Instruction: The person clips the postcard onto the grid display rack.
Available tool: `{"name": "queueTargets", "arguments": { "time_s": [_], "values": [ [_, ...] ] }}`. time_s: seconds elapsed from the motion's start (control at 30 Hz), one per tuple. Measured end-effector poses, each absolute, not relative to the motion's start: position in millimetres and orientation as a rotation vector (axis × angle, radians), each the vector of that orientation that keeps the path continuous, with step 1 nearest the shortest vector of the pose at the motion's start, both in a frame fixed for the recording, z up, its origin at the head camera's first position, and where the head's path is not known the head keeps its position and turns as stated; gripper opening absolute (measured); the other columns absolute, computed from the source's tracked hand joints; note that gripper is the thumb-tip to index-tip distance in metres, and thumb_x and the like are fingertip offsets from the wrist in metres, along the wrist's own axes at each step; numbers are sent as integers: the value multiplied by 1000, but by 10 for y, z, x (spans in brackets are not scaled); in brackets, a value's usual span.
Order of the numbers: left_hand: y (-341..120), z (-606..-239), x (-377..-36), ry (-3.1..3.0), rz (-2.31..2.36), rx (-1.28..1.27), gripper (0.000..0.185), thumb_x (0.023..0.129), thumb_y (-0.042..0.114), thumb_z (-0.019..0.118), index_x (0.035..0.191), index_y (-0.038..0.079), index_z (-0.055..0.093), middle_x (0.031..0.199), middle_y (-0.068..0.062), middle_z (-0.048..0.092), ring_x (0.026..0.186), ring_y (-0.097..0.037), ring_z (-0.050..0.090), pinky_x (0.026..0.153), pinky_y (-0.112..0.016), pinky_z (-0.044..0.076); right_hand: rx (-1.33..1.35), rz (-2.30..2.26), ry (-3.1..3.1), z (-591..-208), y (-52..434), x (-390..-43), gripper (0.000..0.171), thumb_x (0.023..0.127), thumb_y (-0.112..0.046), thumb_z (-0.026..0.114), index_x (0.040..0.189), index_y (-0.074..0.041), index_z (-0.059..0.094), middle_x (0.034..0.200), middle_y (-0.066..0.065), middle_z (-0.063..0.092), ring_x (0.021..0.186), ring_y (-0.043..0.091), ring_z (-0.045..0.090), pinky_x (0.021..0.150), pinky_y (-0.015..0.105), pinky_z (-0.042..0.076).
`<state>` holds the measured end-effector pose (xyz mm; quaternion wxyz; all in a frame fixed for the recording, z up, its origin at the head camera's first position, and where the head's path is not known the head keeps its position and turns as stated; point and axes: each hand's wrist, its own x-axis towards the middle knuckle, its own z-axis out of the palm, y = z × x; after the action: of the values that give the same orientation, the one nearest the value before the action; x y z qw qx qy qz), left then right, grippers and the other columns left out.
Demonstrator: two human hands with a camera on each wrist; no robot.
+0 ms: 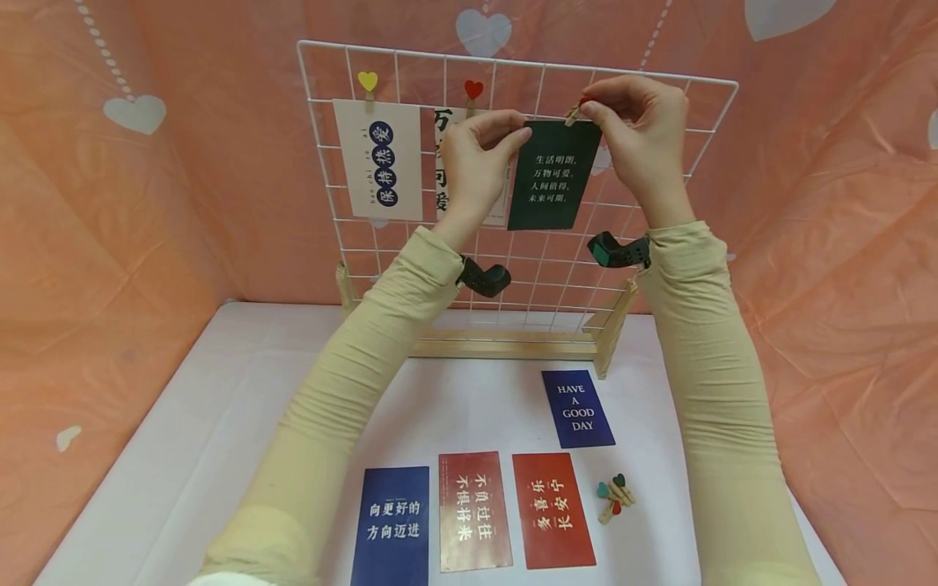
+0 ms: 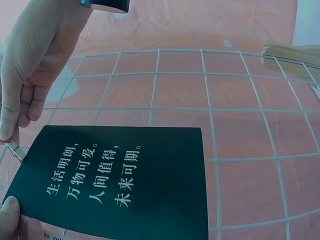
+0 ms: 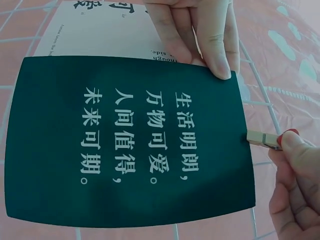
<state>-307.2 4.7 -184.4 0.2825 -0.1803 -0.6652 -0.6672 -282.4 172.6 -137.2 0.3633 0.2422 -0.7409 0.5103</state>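
Green card (image 1: 548, 216): upright, in front of wire rack (image 1: 623, 72), nr its top edge, R of mid; 4 lines of white text.
L hand (image 1: 472, 167): grip narrow, thumb + fingers pinching green card at its top L corner.
R hand (image 1: 648, 134): grip narrow too, holding red-heart clip (image 3: 264, 139) btwn thumb & fingers.
Clip tip: at green card's top edge; can't tell if it's on the wire too.
Rack, L half: cream card (image 1: 405, 163) w/ blue circles, nr top L corner, under yellow-heart clip (image 1: 368, 81); white card (image 1: 440, 155), partly hidden by L hand, under 2nd red-heart clip (image 1: 473, 89).
Rack base (image 1: 506, 348): wooden, nr worktop (image 1: 220, 391) back edge.
Worktop cards: navy "HAVE A GOOD DAY" card (image 1: 579, 409) just in front of base's R end; toward front edge, 3 in a row L to R: blue card (image 1: 391, 557), pink-red card (image 1: 475, 553), red card (image 1: 554, 553).
Clip pile (image 1: 615, 498): 3 clips just R of red card; hearts dk green, teal, red.
Sleeves (image 1: 725, 366): beige, both arms.
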Motion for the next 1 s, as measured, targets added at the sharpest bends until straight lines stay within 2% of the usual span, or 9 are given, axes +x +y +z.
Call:
{"name": "queueTargets", "arguments": {
  "time_s": [0.2,0.6,1.0],
  "values": [
    [52,-1840,-3083,-1770,-1778,-489,18,84,11,73,99,1,74,95,-8,71,84,-10,66,75,-19,54,643,1239,-1922,-1365,1707,-2848,10,86,-2,70,92,5,73,86,12,71,73,12,63,71,20,51],
    [68,-1852,-3096,-1773,-1749,-481,16,85,10,72,99,2,74,93,-5,72,79,-10,65,72,-19,54,642,1102,-1971,-1421,1784,-3060,15,85,-10,71,93,2,74,87,11,72,74,8,65,71,20,52],
    [84,-1845,-3045,-1784,-1753,-489,15,86,7,70,100,3,74,95,-5,71,81,-10,65,74,-17,53,576,1018,-2049,-1316,1695,-2858,15,88,-7,69,95,5,74,92,17,71,73,3,65,71,17,52]
  ]
}}
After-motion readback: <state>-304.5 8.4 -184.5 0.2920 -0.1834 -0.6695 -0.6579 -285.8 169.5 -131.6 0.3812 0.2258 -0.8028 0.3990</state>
